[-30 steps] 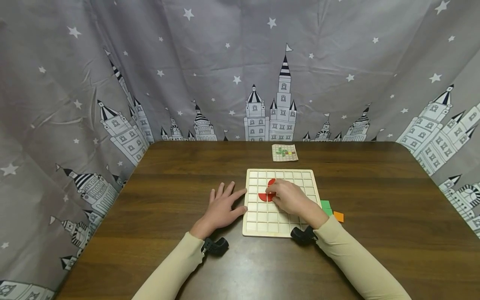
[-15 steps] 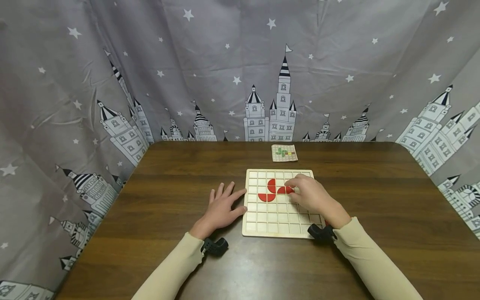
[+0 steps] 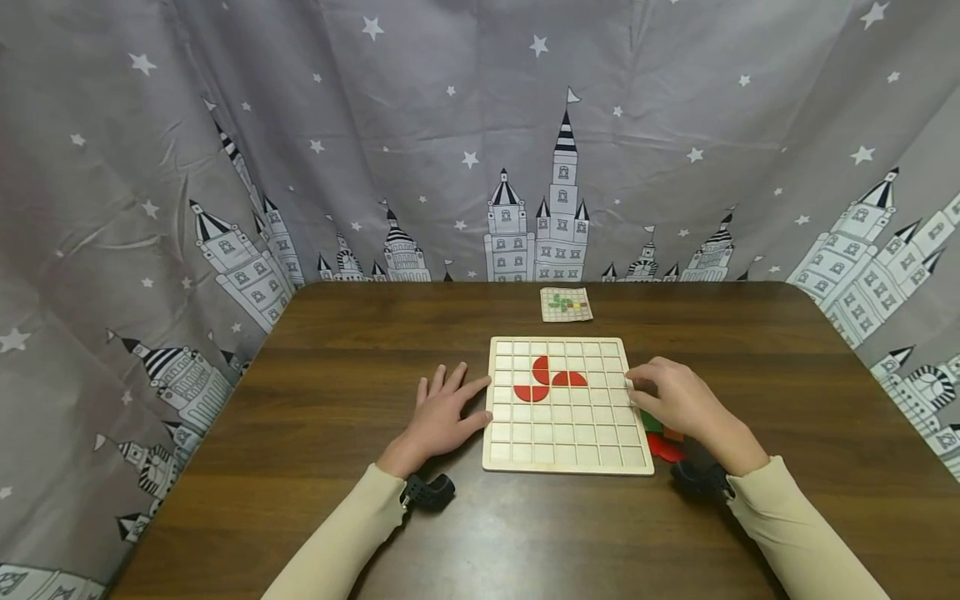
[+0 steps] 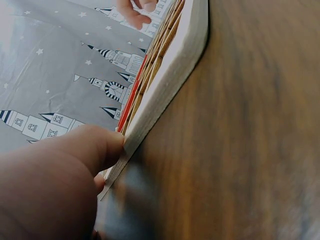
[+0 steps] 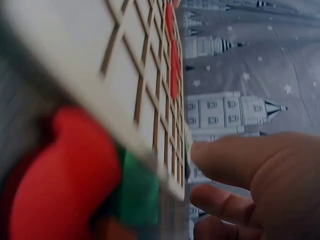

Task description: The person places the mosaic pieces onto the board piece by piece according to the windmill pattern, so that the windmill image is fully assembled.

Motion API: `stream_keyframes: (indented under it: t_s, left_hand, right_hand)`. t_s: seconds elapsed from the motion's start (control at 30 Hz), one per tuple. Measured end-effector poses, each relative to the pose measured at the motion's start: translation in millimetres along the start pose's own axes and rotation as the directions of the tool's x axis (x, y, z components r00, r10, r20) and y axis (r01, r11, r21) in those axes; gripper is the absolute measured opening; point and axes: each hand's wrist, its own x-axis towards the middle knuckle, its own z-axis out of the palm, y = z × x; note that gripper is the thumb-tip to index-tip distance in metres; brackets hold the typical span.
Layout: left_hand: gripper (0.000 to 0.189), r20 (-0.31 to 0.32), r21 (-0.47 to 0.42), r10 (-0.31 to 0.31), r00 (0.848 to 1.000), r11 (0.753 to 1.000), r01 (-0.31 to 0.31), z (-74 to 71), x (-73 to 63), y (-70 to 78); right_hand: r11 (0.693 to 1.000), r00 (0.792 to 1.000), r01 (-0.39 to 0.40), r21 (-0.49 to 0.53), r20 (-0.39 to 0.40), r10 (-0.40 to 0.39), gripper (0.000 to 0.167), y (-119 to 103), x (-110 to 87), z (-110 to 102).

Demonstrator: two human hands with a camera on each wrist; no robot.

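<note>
Grey curtain (image 3: 420, 125): hangs behind the tabletop and along its left side, printed with white stars and black-and-white castle towers.
Brown tabletop (image 3: 360, 333): dark wood grain running crosswise, a pale sheen on its near part.
Pattern card (image 3: 566, 305): small, lying beyond the board near the far edge, marked with a grid, green shapes and a yellow square.
Loose pieces, right of the board: green piece (image 3: 651, 422), orange piece (image 3: 673, 434) and red loose pieces (image 3: 664, 448), bunched just beside its edge; the right hand and wrist partly overhang them, and the right wrist view blurs them.
Black wrist cameras: left one (image 3: 430, 492) and right one (image 3: 701, 479), each at the cuff of a cream sleeve.
Left hand (image 3: 438, 423): fingers spread over the tabletop, index finger and thumb touching the board's left edge; in the left wrist view the thumb covers part of that edge.
Right hand (image 3: 678, 402): at the board's right edge, fingers bent, thumb and fingertips apart; whether they touch the edge, I cannot tell.
Pale wooden board (image 3: 565, 434): flat between the hands, squared by raised strips, corners rounded.
Red half-discs on it: three, each across two squares; one bulges left (image 3: 542, 375), one bulges towards the person (image 3: 532, 394), one bulges away (image 3: 561, 380).
</note>
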Motion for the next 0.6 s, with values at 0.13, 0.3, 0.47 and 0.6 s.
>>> stream_keyframes:
  t_s: [0.13,0.3,0.47,0.6]
  left_hand:
    - [0.058,-0.003,-0.004,0.0,1.0,1.0,0.0,-0.7,0.2,0.1]
    - [0.059,-0.012,0.003,0.0,1.0,1.0,0.0,-0.9,0.2,-1.2]
    - [0.059,-0.011,0.006,-0.002,1.0,1.0,0.002,0.8,0.7,-2.6]
    - [0.059,-0.005,0.006,-0.002,1.0,1.0,0.002,1.2,0.7,-2.3]
  right_hand:
    - [1.0,1.0,-0.027,-0.001,0.005,0.027,0.03,10,-11.7,-5]
    - [1.0,1.0,-0.019,-0.012,0.007,0.019,0.031,16,-23.0,-10]
    - [0.999,1.0,-0.013,-0.033,-0.003,0.013,0.033,17,-36.1,-12]
    - [0.999,1.0,-0.017,-0.05,0.007,0.018,0.034,16,-48.0,-14]
